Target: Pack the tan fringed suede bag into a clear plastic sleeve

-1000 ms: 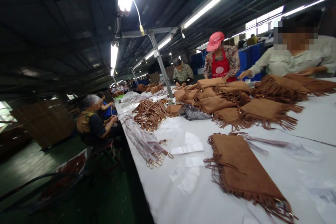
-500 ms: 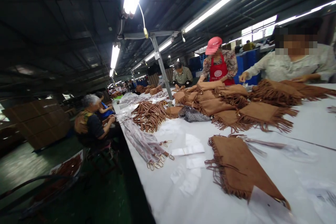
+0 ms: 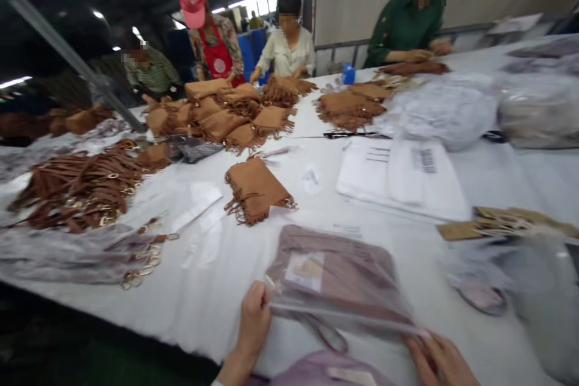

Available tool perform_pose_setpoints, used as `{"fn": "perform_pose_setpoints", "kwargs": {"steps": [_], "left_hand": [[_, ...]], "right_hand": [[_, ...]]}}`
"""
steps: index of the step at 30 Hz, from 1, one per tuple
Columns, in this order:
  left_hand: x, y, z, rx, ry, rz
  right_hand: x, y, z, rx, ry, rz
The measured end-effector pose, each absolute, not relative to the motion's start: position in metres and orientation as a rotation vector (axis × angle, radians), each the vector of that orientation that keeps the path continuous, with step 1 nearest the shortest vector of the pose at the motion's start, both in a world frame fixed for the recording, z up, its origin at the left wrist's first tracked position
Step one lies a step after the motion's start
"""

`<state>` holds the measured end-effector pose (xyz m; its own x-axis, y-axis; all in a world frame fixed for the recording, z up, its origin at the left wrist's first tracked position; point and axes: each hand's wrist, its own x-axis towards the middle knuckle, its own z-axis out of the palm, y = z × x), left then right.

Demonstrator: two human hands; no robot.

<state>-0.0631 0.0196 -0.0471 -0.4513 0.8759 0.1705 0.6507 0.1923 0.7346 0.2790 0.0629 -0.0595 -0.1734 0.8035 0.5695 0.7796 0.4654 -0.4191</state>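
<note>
Both hands sit at six o'clock on the white table [image 3: 217, 289]. The left hand [image 3: 251, 324] pinches the near-left edge of a clear plastic bag [image 3: 337, 289] with a brown item inside; the right hand [image 3: 441, 359] grips the same edge toward five o'clock, blurred, apparently pinching too. At twelve o'clock from the bag lies a single brown fringed pouch [image 3: 256, 192]. A heap of brown straps [image 3: 79, 190] lies at nine o'clock, white printed sheets [image 3: 402, 178] at two o'clock. People [image 3: 289, 42] work over fringed pouch stacks [image 3: 226, 114] along the far side.
</note>
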Motion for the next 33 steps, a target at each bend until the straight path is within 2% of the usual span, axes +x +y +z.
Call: {"fn": "perform_pose_setpoints", "kwargs": {"steps": [3,6,10,14,19,23,27,33], "left_hand": [[-0.067,0.058,-0.033,1.473,2.116,1.114],[-0.073,0.071,-0.021,1.451,2.162,1.172],[-0.071,0.034,-0.027,1.417,2.216,1.154],[-0.058,-0.006,-0.037,1.414,2.266,1.150],[-0.052,-0.008,-0.022,1.464,2.274,1.296],[-0.062,-0.006,-0.013,1.367,2.337,1.348],[-0.072,-0.016,-0.019,1.471,2.389,1.238],[-0.020,0.008,-0.012,2.213,2.327,0.827]], "right_hand": [[0.263,0.106,-0.049,-1.352,-1.912,-0.101],[0.258,0.129,-0.039,-1.322,-1.946,-0.097],[0.285,0.097,-0.041,-1.236,-2.150,-0.046],[0.297,0.055,-0.042,-1.175,-2.292,-0.224],[0.237,0.043,-0.036,-0.905,-2.296,-0.067],[0.188,0.051,-0.047,-0.743,-2.391,-0.110],[0.183,0.055,-0.058,-0.785,-2.447,-0.073],[0.185,0.070,-0.051,-0.764,-2.414,-0.105]]}}
